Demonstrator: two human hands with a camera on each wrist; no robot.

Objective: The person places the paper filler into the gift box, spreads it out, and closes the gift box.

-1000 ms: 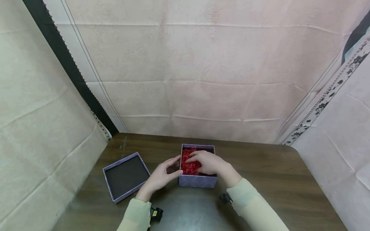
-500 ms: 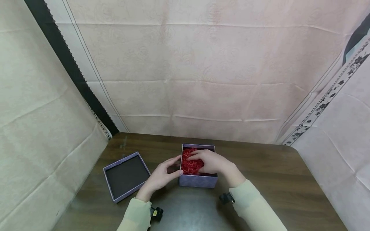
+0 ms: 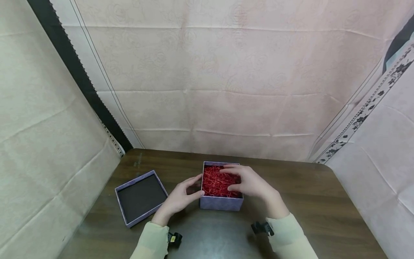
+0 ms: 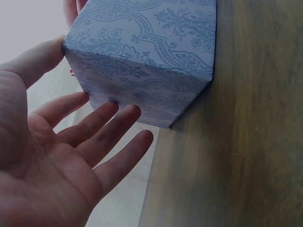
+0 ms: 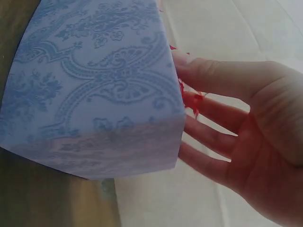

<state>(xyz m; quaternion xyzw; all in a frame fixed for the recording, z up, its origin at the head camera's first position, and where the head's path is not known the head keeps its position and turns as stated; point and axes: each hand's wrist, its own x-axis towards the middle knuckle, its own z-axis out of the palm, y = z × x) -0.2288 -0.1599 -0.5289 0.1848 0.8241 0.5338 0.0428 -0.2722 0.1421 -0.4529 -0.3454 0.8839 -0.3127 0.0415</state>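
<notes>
A blue-patterned box (image 3: 221,204) stands open at the top on the table, filled with red shredded paper (image 3: 218,181). My left hand (image 3: 179,197) rests at its left side. In the left wrist view, the thumb is at the box's corner and the outstretched fingers (image 4: 106,123) lie against or near the side wall. Over the box's right part is my right hand (image 3: 249,181), thumb and fingers spread, fingertips at the red paper. In the right wrist view the box (image 5: 94,71) hides some of those fingertips, and red strands (image 5: 194,101) show beside the fingers.
The box lid (image 3: 141,199) lies upturned on the table left of the box, its dark inside showing, close to the left wrist. The wooden table (image 3: 310,201) ends at a pale cloth (image 3: 210,72) behind and on both sides.
My right hand has moved right within the box, and the red paper now spreads over the whole opening, covering the dark gap on the right. The left hand keeps its place.
</notes>
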